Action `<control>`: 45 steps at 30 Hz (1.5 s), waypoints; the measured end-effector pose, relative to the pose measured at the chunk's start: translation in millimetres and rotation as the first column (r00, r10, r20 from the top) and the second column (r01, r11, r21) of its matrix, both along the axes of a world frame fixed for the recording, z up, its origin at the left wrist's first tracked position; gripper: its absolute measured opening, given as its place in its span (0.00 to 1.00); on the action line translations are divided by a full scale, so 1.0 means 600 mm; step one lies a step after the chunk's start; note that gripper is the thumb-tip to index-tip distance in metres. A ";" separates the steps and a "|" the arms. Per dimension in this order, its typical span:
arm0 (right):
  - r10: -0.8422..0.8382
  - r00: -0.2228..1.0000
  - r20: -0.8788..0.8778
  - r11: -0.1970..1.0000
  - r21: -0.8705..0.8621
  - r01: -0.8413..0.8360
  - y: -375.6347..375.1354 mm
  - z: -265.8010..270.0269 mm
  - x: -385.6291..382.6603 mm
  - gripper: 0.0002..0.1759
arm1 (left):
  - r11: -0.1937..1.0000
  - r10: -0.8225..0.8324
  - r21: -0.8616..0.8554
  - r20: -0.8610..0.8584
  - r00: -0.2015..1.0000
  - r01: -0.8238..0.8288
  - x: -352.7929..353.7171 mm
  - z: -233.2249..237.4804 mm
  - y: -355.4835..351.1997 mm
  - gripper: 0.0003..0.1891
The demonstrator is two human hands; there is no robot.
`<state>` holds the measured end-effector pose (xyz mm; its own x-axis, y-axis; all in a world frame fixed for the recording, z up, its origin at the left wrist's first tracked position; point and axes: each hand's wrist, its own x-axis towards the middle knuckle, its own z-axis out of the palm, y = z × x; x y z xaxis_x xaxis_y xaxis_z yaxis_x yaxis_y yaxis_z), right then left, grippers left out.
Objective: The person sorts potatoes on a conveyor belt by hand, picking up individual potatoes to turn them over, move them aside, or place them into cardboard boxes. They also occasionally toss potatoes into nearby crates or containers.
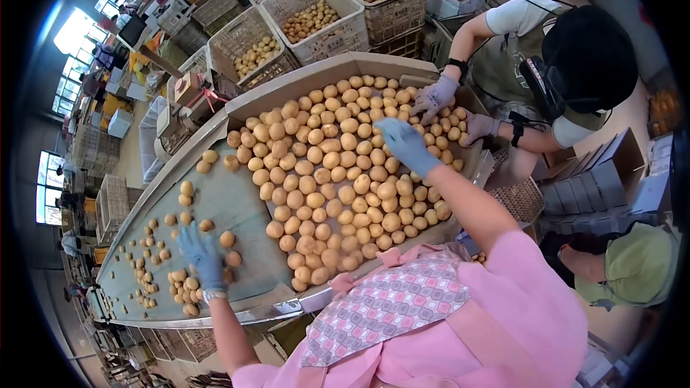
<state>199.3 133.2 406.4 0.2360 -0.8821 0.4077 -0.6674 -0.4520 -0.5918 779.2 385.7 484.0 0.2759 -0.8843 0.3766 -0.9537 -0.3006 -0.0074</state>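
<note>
My left hand, in a blue-grey glove, is over the green conveyor belt, its fingers spread among a few round yellow-brown fruits. One fruit lies just right of its fingers, and a small cluster lies below left. My right hand, gloved the same way, reaches across the dense layer of fruits on the sorting table. Its fingers are stretched out over the fruits, with their undersides hidden. Close beyond it, a co-worker's gloved hand touches fruits at the table's far right corner.
The co-worker's other gloved hand rests by the table's right edge. Behind the table's raised rim stand plastic crates of fruits. Cardboard boxes and another person in a green top are on the right.
</note>
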 end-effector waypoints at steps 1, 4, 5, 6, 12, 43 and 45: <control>-0.030 0.995 -0.090 0.996 0.085 0.037 -0.048 -0.013 0.028 0.15 | 0.996 -0.091 -0.003 -0.138 0.986 0.092 -0.072 0.016 0.004 0.33; 0.116 0.849 -0.515 0.918 0.382 0.106 -0.138 -0.002 0.103 0.18 | 0.921 -0.339 0.087 -0.301 0.891 0.380 -0.222 0.052 0.031 0.34; 0.131 0.801 -0.584 0.906 0.398 0.142 -0.158 -0.021 0.123 0.19 | 0.870 -0.415 0.135 -0.318 0.852 0.474 -0.236 0.053 0.037 0.34; 0.145 0.747 -0.649 0.895 0.408 0.180 -0.184 -0.066 0.142 0.20 | 0.868 -0.419 0.168 -0.257 0.871 0.467 -0.226 0.046 0.041 0.33; 0.112 0.859 -0.500 0.879 0.453 0.149 -0.149 -0.005 0.137 0.19 | 0.949 0.314 0.028 -0.025 0.949 -0.313 -0.047 -0.056 0.104 0.28; 0.194 0.811 -0.552 0.893 0.441 0.087 -0.202 -0.147 0.031 0.19 | 0.951 -0.217 -0.308 -0.641 0.736 0.012 -0.266 -0.015 -0.013 0.17; 0.196 0.872 -0.449 0.862 0.502 0.065 -0.175 -0.083 0.022 0.19 | 0.951 -0.218 -0.309 -0.634 0.742 0.015 -0.273 -0.012 -0.014 0.17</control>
